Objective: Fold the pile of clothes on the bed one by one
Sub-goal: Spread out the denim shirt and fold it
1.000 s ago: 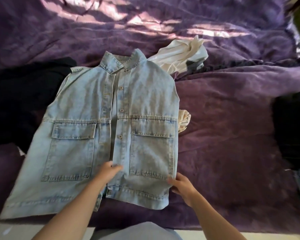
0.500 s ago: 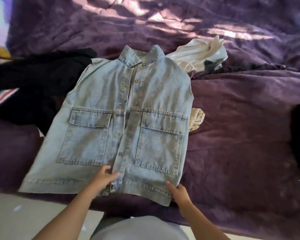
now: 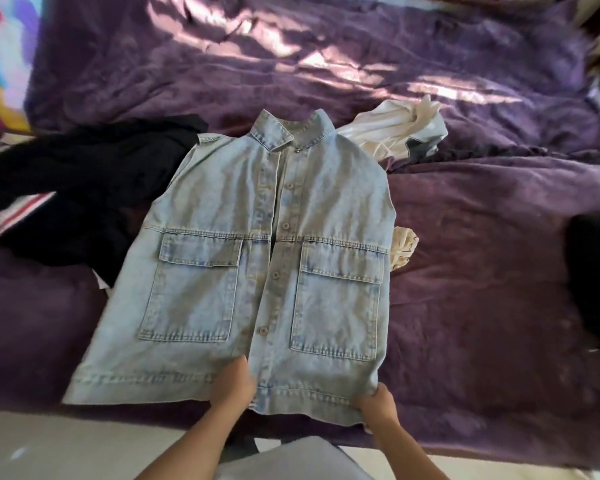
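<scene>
A light-blue sleeveless denim vest [image 3: 257,258] lies flat and face up on the purple bed cover [image 3: 482,271], buttoned, collar pointing away from me, with two large chest pockets. My left hand [image 3: 238,382] grips the bottom of the button placket at the middle of the hem, its fingertips tucked under the fabric edge. My right hand [image 3: 376,407] pinches the vest's bottom right hem corner. The left half of the hem lies spread toward the bed's front edge.
A black garment [image 3: 84,188] lies crumpled left of the vest, over something striped red and white. A white garment [image 3: 395,133] sits behind the collar, a small cream cloth [image 3: 402,251] by the vest's right side. Another dark item [image 3: 593,282] is at the right edge.
Both hands have slid down from the pocket bottoms to the hem. The right hand now holds the bottom right corner. The view has shifted, so the vest sits more centrally.
</scene>
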Motion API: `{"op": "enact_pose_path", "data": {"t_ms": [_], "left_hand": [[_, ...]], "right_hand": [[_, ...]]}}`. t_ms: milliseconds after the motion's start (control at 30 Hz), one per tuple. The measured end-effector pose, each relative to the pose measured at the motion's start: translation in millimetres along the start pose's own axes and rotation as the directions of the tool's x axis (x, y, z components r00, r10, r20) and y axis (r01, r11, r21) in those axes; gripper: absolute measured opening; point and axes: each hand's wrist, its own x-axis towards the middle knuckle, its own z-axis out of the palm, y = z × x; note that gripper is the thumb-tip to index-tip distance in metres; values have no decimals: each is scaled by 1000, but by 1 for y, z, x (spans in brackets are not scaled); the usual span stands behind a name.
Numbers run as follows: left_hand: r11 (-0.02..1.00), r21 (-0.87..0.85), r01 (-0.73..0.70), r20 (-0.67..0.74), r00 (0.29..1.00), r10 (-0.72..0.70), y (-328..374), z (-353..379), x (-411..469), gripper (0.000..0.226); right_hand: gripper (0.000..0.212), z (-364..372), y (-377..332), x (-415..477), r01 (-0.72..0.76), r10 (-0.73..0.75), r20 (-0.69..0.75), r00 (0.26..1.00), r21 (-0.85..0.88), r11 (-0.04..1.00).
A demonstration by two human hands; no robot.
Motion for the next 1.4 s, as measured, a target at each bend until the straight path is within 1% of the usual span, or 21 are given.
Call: {"op": "enact_pose_path", "data": {"t_ms": [67,133,233,367,467,600,667,733,767,800,867,900,967,1000,1033,1067,1100,1200,1267,1333,1400], "left_hand": [[992,110,-55,-8,998,56,3,-7,-1,17],[975,158,-156,-45,985,165,1,-14,0,21],[954,130,-272,-22,961,277,-3,-27,7,42],[920,74,-386,83,921,380,-8,-48,13,45],[911,-1,-413,114,905,411,-19,-67,18,48],[916,-68,-395,121,908,400,-41,-86,23,46],[923,-118,-368,140,914,382,-54,-90,28,44],[911,-248,-329,135,919,369,-66,-92,33,38],[881,-366,-299,122,923,364,-72,-93,36,32],[820,-518,-245,115,929,351,-76,-96,36,23],[591,-804,-71,147,939,312,-86,-103,35,17],[461,-887,24,179,938,297,-91,-108,35,20],[246,-954,172,237,935,263,-103,-117,34,29],[171,-960,222,259,937,235,-109,-122,36,35],[139,-959,245,270,941,204,-117,-123,40,41],[140,-957,255,278,942,185,-122,-126,41,45],[173,-950,259,288,942,171,-129,-124,44,47],[272,-909,315,366,917,161,-142,-114,43,45],[289,-892,349,402,904,149,-143,-110,40,40],[303,-901,312,357,928,109,-138,-110,40,35],[383,-901,205,254,964,79,-130,-115,38,23]], "right_hand": [[18,3,-7,-10,14,-12,-70,998,37,999],[24,6,-10,-19,52,-43,-114,993,74,996],[35,11,-14,-38,126,-101,-159,982,157,980],[40,24,-23,-61,215,-168,-210,963,225,950],[45,40,-36,-75,267,-213,-236,948,225,937],[47,59,-51,-93,278,-208,-279,937,242,929],[46,65,-57,-105,284,-225,-307,925,161,945],[45,72,-67,-120,316,-299,-306,904,5,949],[47,79,-75,-128,348,-356,-271,894,-78,934],[53,88,-84,-137,393,-417,-209,885,-150,907],[67,114,-102,-152,505,-522,-12,853,-236,830],[72,129,-110,-158,559,-552,102,827,-253,790],[73,160,-121,-164,628,-549,306,778,-325,707],[72,173,-124,-165,650,-527,384,758,-370,664],[71,184,-125,-165,667,-500,451,740,-393,633],[69,194,-125,-165,679,-472,502,724,-403,614],[66,201,-123,-165,688,-454,534,713,-411,597],[58,213,-123,-167,708,-461,549,697,-423,566],[55,217,-123,-169,719,-473,556,684,-401,567],[52,220,-122,-172,741,-487,573,659,-382,552],[50,219,-123,-174,761,-491,597,635,-374,530]]}}
